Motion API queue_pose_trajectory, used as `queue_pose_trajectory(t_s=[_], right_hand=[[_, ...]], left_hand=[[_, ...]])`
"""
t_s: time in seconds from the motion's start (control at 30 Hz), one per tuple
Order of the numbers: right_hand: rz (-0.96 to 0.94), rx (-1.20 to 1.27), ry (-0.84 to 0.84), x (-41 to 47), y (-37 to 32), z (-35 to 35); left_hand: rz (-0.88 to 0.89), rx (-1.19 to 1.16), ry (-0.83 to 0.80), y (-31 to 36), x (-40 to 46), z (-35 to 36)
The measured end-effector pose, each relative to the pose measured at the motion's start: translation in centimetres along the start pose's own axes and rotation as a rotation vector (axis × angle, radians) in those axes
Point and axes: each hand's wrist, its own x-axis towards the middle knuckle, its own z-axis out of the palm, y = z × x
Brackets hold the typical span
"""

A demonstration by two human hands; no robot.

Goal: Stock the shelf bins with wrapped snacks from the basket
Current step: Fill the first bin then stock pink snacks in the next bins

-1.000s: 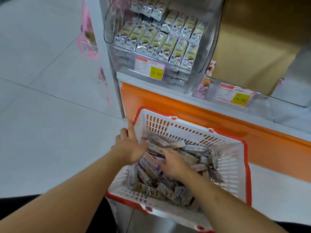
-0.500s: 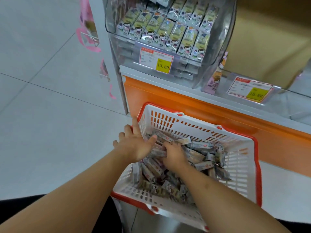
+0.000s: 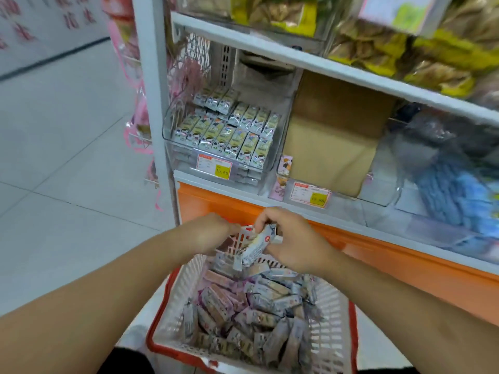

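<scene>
A white basket with a red rim stands on the floor below me, heaped with several wrapped snack bars. Above its far end, my right hand grips a small bunch of wrapped bars, their ends sticking out to the lower left. My left hand is curled just beside that bunch, touching it at the fingertips; what it holds is hidden. On the shelf ahead, a clear bin holds neat rows of wrapped snacks.
An orange shelf base runs behind the basket. To the right sit a clear bin with a brown cardboard box and a bin of blue packets. Yellow snack bags fill the upper shelf. Tiled floor lies left.
Both hands have lifted out of the basket's pile with a bunch of bars. The view has tilted up, showing more of the shelves.
</scene>
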Motion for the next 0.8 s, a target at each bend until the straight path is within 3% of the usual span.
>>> queue_pose_trajectory(t_s=[0.1,0.2,0.4,0.6,0.8], right_hand=[[-0.094,-0.017,0.094,-1.6,-2.5,-3.2],[-0.157,0.000,0.142,-2.7,-3.4,-3.9],[-0.183,-0.077,0.269,-3.2,-5.2,-5.3],[-0.039,-0.101,0.203,-2.6,-6.4,-4.7],[-0.053,-0.094,0.209,-1.2,-7.0,-4.1]], left_hand=[[0.074,-0.288,-0.281,3.8,-4.5,-0.8],[0.133,-0.372,-0.358,4.8,-7.2,-1.1],[0.191,-0.438,-0.135,4.5,-7.1,-1.3],[0.228,-0.454,-0.009,5.1,-6.6,-2.0],[0.235,-0.469,0.056,5.2,-6.1,-2.7]])
